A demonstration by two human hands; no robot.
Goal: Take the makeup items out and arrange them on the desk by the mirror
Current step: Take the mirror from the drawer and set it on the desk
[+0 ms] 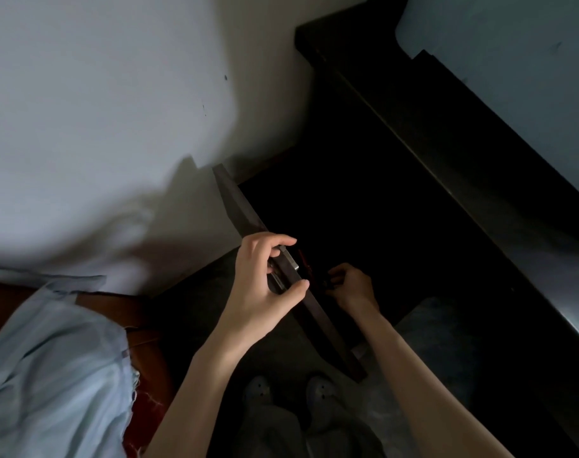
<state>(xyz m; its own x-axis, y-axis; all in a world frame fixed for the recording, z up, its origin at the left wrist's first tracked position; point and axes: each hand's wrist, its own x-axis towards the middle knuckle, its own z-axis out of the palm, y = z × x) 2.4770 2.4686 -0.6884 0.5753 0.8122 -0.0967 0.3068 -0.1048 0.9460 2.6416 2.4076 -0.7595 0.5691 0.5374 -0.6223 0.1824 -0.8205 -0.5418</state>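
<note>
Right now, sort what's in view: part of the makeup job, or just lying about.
Job:
dark wooden drawer front
silver metal handle, gripped by left hand
right hand reaching inside, holding a small dark item

Lying about:
pale blue cloth
grey slippers

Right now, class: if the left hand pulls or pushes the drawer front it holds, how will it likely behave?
The drawer front looks like a stiff wooden board, so it probably won't flex. The left hand grips its metal handle, which likely gives firm hold. It should slide rather than tip.
</note>
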